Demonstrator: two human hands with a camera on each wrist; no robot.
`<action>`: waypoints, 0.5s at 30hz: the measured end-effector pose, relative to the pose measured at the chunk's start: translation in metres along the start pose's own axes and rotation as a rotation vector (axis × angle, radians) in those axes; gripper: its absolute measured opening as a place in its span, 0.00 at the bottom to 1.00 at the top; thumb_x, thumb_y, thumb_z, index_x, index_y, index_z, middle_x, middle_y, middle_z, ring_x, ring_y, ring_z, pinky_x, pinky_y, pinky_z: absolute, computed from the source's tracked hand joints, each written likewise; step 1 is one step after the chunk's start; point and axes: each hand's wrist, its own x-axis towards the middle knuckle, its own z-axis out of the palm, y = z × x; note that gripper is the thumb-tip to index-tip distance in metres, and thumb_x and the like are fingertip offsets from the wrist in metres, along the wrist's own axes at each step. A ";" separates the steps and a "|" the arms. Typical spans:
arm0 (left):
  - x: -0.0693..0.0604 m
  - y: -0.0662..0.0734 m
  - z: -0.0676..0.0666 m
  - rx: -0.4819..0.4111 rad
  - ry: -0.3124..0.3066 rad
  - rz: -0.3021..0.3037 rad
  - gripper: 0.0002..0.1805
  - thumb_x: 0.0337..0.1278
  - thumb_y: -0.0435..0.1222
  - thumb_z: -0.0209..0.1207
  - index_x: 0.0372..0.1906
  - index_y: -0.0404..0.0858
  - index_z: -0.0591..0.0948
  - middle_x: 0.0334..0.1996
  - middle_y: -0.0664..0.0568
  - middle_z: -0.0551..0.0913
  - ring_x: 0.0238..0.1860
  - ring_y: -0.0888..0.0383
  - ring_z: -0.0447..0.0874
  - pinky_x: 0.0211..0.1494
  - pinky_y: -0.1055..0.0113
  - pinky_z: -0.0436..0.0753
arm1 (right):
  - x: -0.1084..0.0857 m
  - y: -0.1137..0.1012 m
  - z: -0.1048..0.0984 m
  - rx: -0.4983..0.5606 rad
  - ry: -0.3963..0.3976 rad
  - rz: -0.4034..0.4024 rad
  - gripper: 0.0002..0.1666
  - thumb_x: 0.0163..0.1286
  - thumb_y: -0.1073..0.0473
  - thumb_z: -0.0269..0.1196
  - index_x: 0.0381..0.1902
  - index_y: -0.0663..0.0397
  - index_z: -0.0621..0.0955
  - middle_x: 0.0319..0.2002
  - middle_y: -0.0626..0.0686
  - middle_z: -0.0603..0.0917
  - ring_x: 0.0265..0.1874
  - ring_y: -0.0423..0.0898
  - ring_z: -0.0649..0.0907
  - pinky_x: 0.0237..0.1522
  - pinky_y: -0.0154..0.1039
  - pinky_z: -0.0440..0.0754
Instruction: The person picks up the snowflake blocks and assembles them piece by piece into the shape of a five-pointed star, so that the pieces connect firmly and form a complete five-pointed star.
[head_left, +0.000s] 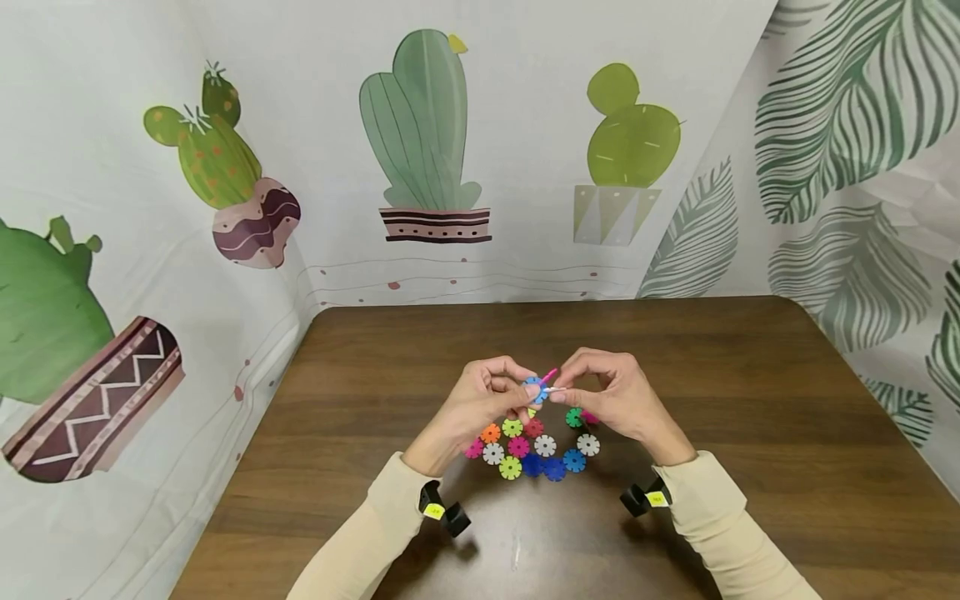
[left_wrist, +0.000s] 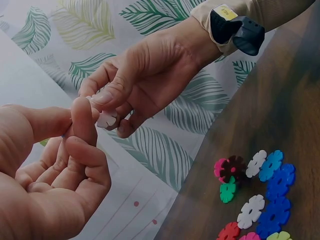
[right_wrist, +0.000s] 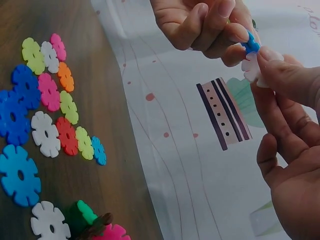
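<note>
My left hand (head_left: 498, 392) pinches a blue notched disc (head_left: 535, 389) above the table, with a pink disc (head_left: 550, 376) seen edge-on beside it. Thumb and fingers of my right hand (head_left: 611, 392) pinch a white disc (head_left: 553, 390) that meets the blue one. In the right wrist view the white disc (right_wrist: 251, 67) touches the lower end of the blue disc (right_wrist: 251, 43). Fingers cover most of the blue disc in the left wrist view, where the white disc (left_wrist: 107, 120) shows under my right thumb.
Several coloured notched discs lie on the wooden table (head_left: 360, 417) below my hands, among them an orange one (head_left: 490, 432), a dark blue one (head_left: 555, 469) and a white one (head_left: 588, 445). A green disc (head_left: 573, 417) lies near my right hand. A printed cloth (head_left: 525, 167) hangs behind.
</note>
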 end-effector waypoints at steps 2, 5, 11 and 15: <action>0.000 0.001 0.001 0.000 -0.007 0.005 0.07 0.71 0.27 0.65 0.49 0.29 0.83 0.28 0.53 0.93 0.22 0.62 0.88 0.32 0.70 0.89 | 0.000 0.000 0.000 0.006 0.002 -0.015 0.15 0.57 0.74 0.79 0.34 0.49 0.91 0.33 0.49 0.90 0.38 0.42 0.88 0.42 0.34 0.87; -0.001 0.002 0.001 -0.006 -0.015 0.011 0.07 0.71 0.27 0.65 0.49 0.28 0.83 0.28 0.55 0.93 0.22 0.62 0.88 0.32 0.70 0.89 | 0.001 0.000 0.000 0.010 0.003 -0.021 0.15 0.57 0.75 0.79 0.34 0.50 0.91 0.33 0.49 0.90 0.39 0.42 0.88 0.43 0.35 0.88; -0.001 0.001 0.003 0.023 -0.001 0.026 0.08 0.70 0.26 0.65 0.49 0.26 0.83 0.26 0.54 0.92 0.22 0.62 0.88 0.32 0.70 0.88 | 0.000 0.001 0.002 0.004 0.011 -0.027 0.16 0.56 0.75 0.79 0.33 0.48 0.91 0.33 0.48 0.90 0.39 0.42 0.88 0.45 0.34 0.88; 0.000 -0.003 0.004 0.044 0.005 0.047 0.09 0.70 0.26 0.66 0.49 0.26 0.83 0.27 0.54 0.92 0.22 0.61 0.89 0.33 0.70 0.89 | 0.001 0.001 0.004 -0.014 0.020 -0.052 0.16 0.55 0.75 0.80 0.31 0.47 0.92 0.33 0.48 0.91 0.40 0.41 0.88 0.46 0.33 0.87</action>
